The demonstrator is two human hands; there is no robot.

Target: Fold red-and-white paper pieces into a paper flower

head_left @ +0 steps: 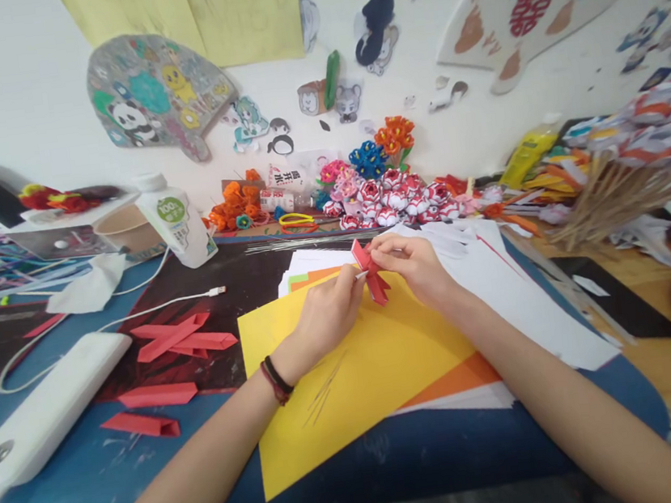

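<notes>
Both my hands meet over the yellow paper sheet [373, 361] and hold one red folded paper piece [378, 289] between them. My left hand [330, 308] pinches it from the left, with a thin whitish tip showing by the thumb. On its upper right side, the fingers of my right hand [413, 262] are closed round the red paper. Several thin wires [327, 391] lie on the yellow sheet below my left wrist. To the left, red folded paper strips [184, 337] lie crossed in a small pile, with two more red pieces [148, 422] nearer me.
A white glue bottle [176, 222] stands behind on the left, near a paper bowl [129, 228]. A white power bank [49, 413] with a cable lies at left. Paper flowers [393, 199] line the wall. White sheets [531, 301] spread to the right, before a bundle of sticks [601, 198].
</notes>
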